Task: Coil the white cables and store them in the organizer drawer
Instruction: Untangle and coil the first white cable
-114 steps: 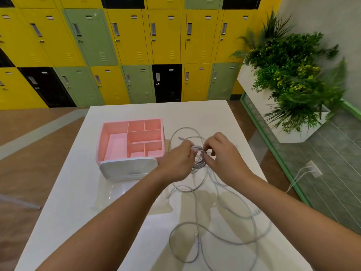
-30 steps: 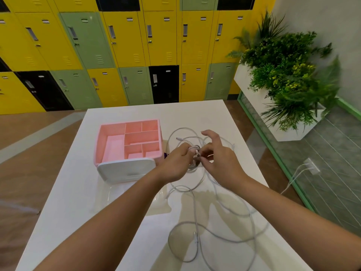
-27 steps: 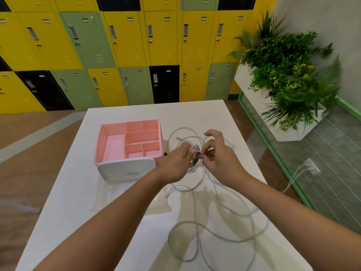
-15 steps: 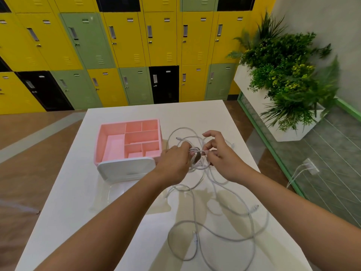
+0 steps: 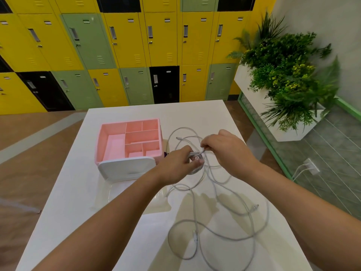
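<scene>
Here the left hand (image 5: 178,163) has its grip closed round a small coil (image 5: 196,160) of white cable, the fingers curled about the bundle and holding it just above the table (image 5: 195,114), a little to the right of the organizer (image 5: 129,145). The right hand (image 5: 224,149) is close beside it, thumb and forefinger pinching a single strand (image 5: 202,152) that runs straight into the coil; its other fingers are bent under, so this grip is clenched on the strand. The rest of the white cables (image 5: 214,227) lie loose on the table in wide, overlapping loops, from behind the hands down to the near edge, with a connector end (image 5: 255,207) lying out to the right and another (image 5: 177,138) beyond the left hand. The organizer is pink on top, open and divided into several compartments, with a white front facing the person. A clear tray (image 5: 109,196) lies on the table just in front of that white face, partly under the left forearm. Beyond the table stand yellow, green and black lockers (image 5: 125,45), and to the right a white planter (image 5: 252,89) full of green foliage.
</scene>
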Motion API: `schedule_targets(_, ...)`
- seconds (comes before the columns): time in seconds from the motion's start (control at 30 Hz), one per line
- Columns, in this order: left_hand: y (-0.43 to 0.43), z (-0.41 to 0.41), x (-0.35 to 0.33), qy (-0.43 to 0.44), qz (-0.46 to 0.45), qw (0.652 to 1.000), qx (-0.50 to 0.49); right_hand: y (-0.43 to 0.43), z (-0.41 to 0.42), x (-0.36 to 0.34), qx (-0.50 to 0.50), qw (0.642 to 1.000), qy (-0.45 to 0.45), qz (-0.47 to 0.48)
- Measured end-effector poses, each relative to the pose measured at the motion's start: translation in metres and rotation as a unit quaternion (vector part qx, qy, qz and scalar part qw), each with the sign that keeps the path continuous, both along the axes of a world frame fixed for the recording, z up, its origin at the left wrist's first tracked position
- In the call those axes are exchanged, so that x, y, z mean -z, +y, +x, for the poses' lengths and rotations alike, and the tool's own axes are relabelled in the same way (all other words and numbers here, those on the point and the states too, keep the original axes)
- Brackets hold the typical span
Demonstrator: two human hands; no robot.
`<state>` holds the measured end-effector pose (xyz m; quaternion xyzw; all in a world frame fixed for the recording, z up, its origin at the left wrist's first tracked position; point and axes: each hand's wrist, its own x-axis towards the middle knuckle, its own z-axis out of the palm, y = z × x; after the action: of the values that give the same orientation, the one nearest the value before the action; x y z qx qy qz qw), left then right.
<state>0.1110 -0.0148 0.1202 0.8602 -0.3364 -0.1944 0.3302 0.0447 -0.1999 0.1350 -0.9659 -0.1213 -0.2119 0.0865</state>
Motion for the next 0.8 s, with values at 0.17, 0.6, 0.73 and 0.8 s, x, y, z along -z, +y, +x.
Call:
schedule_targets(0.17, -0.002, -0.003, -0.004, 0.007, -0.057, 0.998, -0.038, 0.002, 0.0, 0.009, 0.014, 0.997, 0.031, 0.075)
schedule_targets(0.6, -0.012, -0.006, -0.006, 0.061, -0.192, 0.97, -0.135, 0.031, -0.01, 0.008, 0.078, 0.834, 0.141, 0.528)
schedule_targets(0.73, -0.016, -0.009, -0.005, 0.061, -0.208, 0.964, -0.153, 0.034, -0.006, 0.008, 0.089, 0.811, 0.136, 0.563)
schedule_targets(0.8, -0.017, -0.01, -0.006, 0.063, -0.216, 0.963, -0.151, 0.036, -0.006, 0.006, 0.084, 0.785, 0.143, 0.598)
